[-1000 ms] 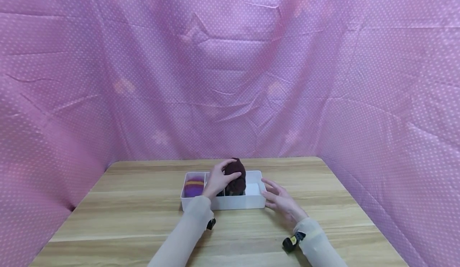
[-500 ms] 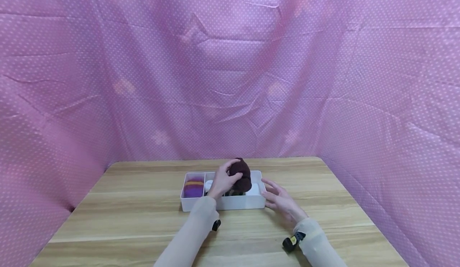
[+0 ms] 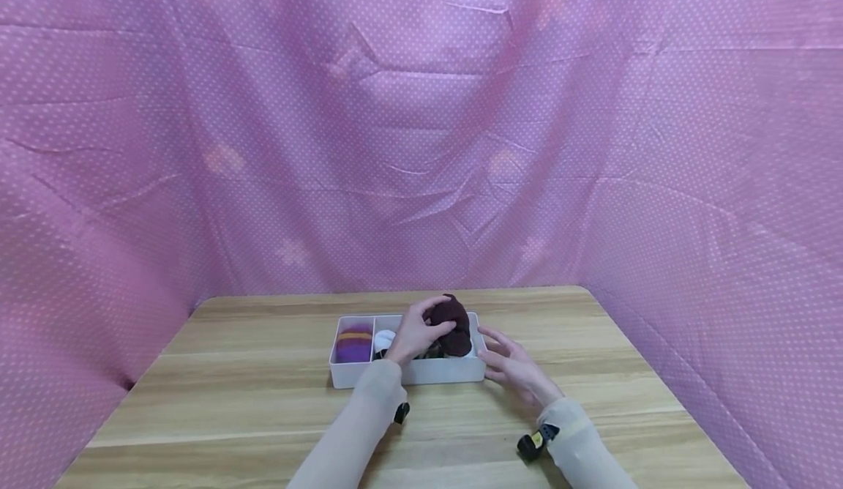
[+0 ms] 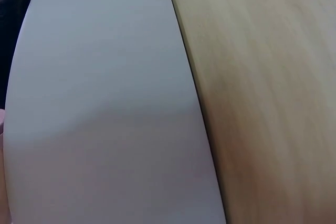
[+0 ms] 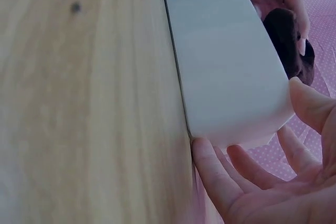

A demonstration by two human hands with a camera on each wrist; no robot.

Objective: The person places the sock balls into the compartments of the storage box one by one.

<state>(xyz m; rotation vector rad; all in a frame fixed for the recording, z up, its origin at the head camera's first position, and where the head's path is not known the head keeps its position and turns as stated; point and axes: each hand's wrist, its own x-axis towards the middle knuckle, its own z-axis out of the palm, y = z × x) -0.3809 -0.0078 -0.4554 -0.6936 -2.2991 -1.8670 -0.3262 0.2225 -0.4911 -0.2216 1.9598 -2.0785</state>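
My left hand (image 3: 416, 334) grips a dark maroon rolled-up sock (image 3: 456, 331) between thumb and fingers, over the right part of a white divided box (image 3: 428, 373). My right hand (image 3: 516, 370) rests its spread fingers and thumb against the box's right end. Up close in the right wrist view, the thumb (image 5: 307, 100) touches the upper edge and a finger (image 5: 207, 163) is at the bottom corner. A purple rolled sock (image 3: 354, 345) with a yellow stripe fills the leftmost compartment. Beside it lies a white-and-black bundle (image 3: 384, 341), partly behind my left hand. A dark patterned bundle (image 3: 432, 351) shows below the maroon sock.
The box stands on a light wood table (image 3: 263, 401), toward its far side. A pink dotted curtain (image 3: 421, 145) hangs behind the table and along both sides. The left wrist view is mostly the box's white outer wall (image 4: 105, 77).
My left hand has carried the maroon sock to the right and lower, into the rightmost compartment's area. More of the white-and-black bundle shows. My right hand has stayed at the box's end.
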